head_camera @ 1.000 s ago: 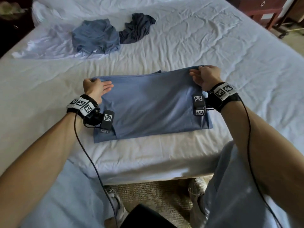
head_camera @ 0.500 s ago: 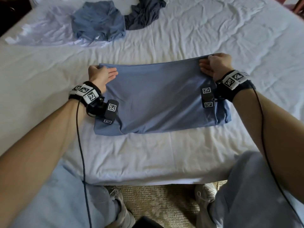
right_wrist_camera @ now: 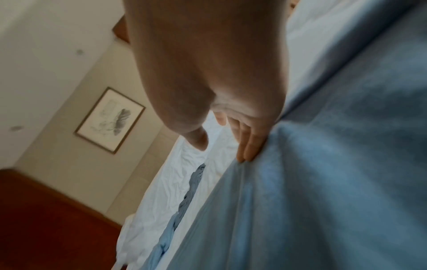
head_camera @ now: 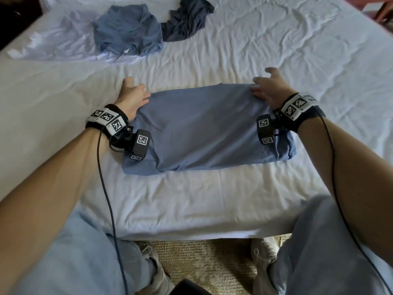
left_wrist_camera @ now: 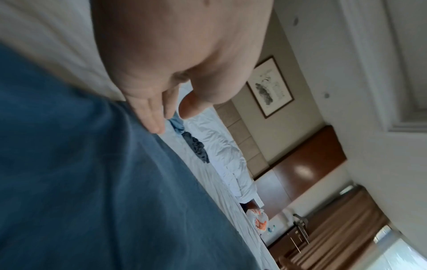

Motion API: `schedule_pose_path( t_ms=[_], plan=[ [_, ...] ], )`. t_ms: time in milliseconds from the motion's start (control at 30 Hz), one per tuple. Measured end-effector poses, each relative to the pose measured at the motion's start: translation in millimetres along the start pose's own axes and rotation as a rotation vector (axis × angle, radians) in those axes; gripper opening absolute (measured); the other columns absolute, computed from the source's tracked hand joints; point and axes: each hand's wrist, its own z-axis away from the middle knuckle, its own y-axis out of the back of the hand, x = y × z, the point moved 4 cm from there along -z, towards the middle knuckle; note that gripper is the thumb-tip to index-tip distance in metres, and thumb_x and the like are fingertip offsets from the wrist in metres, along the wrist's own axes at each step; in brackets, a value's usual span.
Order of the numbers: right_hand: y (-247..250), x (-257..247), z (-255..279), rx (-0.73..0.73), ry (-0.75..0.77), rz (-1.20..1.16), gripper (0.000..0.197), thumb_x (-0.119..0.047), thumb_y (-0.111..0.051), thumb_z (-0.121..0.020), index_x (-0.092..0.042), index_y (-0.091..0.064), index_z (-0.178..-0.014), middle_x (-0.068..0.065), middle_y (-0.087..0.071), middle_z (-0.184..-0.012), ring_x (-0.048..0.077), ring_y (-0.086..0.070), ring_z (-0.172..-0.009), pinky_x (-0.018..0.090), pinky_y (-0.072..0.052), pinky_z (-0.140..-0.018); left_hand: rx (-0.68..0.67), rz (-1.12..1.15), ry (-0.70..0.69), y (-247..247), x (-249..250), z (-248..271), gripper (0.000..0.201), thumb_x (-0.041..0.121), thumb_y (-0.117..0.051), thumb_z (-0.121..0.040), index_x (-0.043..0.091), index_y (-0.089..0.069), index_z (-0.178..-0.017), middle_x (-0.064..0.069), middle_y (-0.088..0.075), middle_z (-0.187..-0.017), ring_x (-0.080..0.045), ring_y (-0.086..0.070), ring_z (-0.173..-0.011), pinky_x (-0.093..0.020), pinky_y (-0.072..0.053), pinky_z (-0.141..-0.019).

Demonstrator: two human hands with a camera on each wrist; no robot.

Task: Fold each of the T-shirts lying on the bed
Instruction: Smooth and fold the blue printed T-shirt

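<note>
A blue T-shirt [head_camera: 204,128] lies folded into a wide rectangle on the white bed [head_camera: 276,50], near its front edge. Its long sides run left to right; the top layer is smooth with a few soft creases, and at the right end the fabric bunches into a thicker roll. A lower layer sticks out at the near left corner. Farther up the bed, well apart from it, a second blue T-shirt [head_camera: 127,30] sits crumpled in a loose heap, unfolded. Just beside that one, to its right and touching it, a dark navy T-shirt [head_camera: 187,20] lies rumpled and twisted, also unfolded.
</note>
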Motion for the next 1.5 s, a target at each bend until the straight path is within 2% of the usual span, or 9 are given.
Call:
schedule_pose_path(
  t_ms=[133, 233, 333, 433, 567, 867, 1000, 1167, 1500],
  plan=[
    [-34, -23, 44, -0.116, 0.257, 0.610, 0.074, -0.032, -0.061, -0.098, -0.022, -0.021, -0.159, 0.006, -0.051, -0.126, 0.023, -0.060, -0.095, 0.035, -0.048, -0.082, 0.025, -0.210, -0.051, 16, 16, 27, 0.073, 0.006, -0.060, -0.088, 0.016, -0.030, -0.153, -0.003, -0.056, -0.106, -0.011, -0.057, -0.077, -0.024, -0.048, -0.063],
    [-79, -20, 94, -0.318, 0.487, 0.831, 0.075, -0.033, -0.060, -0.101, -0.017, -0.020, -0.161, 0.015, -0.041, -0.156, 0.031, -0.050, -0.135, 0.037, -0.040, -0.106, 0.025, -0.356, -0.122, 30, 19, 67, 0.022, 0.007, -0.069, -0.082, 0.016, -0.056, -0.097, -0.003, -0.059, -0.088, -0.011, -0.054, -0.070, -0.025, -0.041, -0.060],
    [-113, 2, 132, -0.521, 0.594, 0.997, 0.083, -0.042, -0.061, -0.099, -0.016, -0.016, -0.163, 0.012, -0.023, -0.167, 0.032, -0.028, -0.151, 0.040, -0.024, -0.121, -0.092, -0.627, -0.077, 45, 2, 100, 0.032, 0.023, -0.080, -0.078, 0.019, -0.050, -0.068, 0.004, -0.056, -0.062, -0.009, -0.050, -0.059, -0.024, -0.036, -0.054],
    [-129, 24, 162, -0.629, 0.592, 1.103, 0.087, -0.052, -0.057, -0.099, -0.025, -0.007, -0.164, 0.014, -0.010, -0.170, 0.034, -0.012, -0.156, 0.048, -0.015, -0.125, -0.175, -0.878, 0.012, 66, -16, 122, 0.046, 0.041, -0.087, -0.075, 0.001, -0.068, -0.087, -0.015, -0.063, -0.103, -0.022, -0.066, -0.093, -0.039, -0.049, -0.060],
    [-137, 45, 177, -0.626, 0.570, 1.247, 0.083, -0.065, -0.049, -0.097, -0.038, -0.005, -0.162, 0.002, -0.005, -0.170, 0.032, -0.008, -0.156, 0.060, -0.014, -0.123, -0.232, -0.811, 0.093, 82, -44, 151, 0.037, 0.033, -0.089, -0.078, 0.004, -0.067, -0.072, 0.003, -0.060, -0.060, -0.015, -0.053, -0.061, -0.029, -0.037, -0.054],
    [-139, 61, 179, -0.596, 0.544, 1.297, 0.077, -0.071, -0.039, -0.097, -0.045, -0.001, -0.160, -0.002, 0.007, -0.172, 0.027, 0.007, -0.158, 0.058, 0.004, -0.124, -0.207, -0.830, 0.065, 105, -49, 148, 0.020, 0.012, -0.085, -0.083, -0.001, -0.069, -0.082, -0.006, -0.062, -0.062, -0.004, -0.054, -0.042, -0.018, -0.043, -0.046],
    [-128, 50, 186, -0.547, 0.595, 1.044, 0.073, -0.054, -0.052, -0.100, -0.030, -0.020, -0.162, 0.008, -0.018, -0.169, 0.029, -0.016, -0.156, 0.049, -0.012, -0.125, -0.298, -1.088, 0.145, 82, -37, 151, 0.048, 0.033, -0.092, -0.072, 0.004, -0.065, -0.098, -0.010, -0.068, -0.088, -0.022, -0.063, -0.074, -0.028, -0.044, -0.063],
    [-68, 23, 180, -0.099, 0.532, 0.681, 0.053, -0.034, -0.068, -0.089, -0.015, -0.053, -0.137, 0.018, -0.061, -0.130, 0.038, -0.056, -0.122, 0.041, -0.045, -0.102, -0.253, -1.225, -0.191, 22, -1, 162, 0.101, 0.045, -0.090, -0.071, 0.009, -0.037, -0.148, -0.015, -0.043, -0.148, -0.036, -0.042, -0.137, -0.046, -0.040, -0.109],
    [87, 49, 181, 0.118, 0.135, 0.684, 0.051, -0.033, -0.083, -0.083, 0.002, -0.058, -0.112, 0.016, -0.061, -0.105, 0.028, -0.058, -0.098, 0.042, -0.049, -0.085, -0.706, -1.102, -0.564, -123, -12, 208, 0.070, 0.039, -0.080, -0.086, 0.017, -0.050, -0.145, -0.003, -0.050, -0.148, -0.023, -0.047, -0.136, -0.036, -0.037, -0.111]
  ],
)
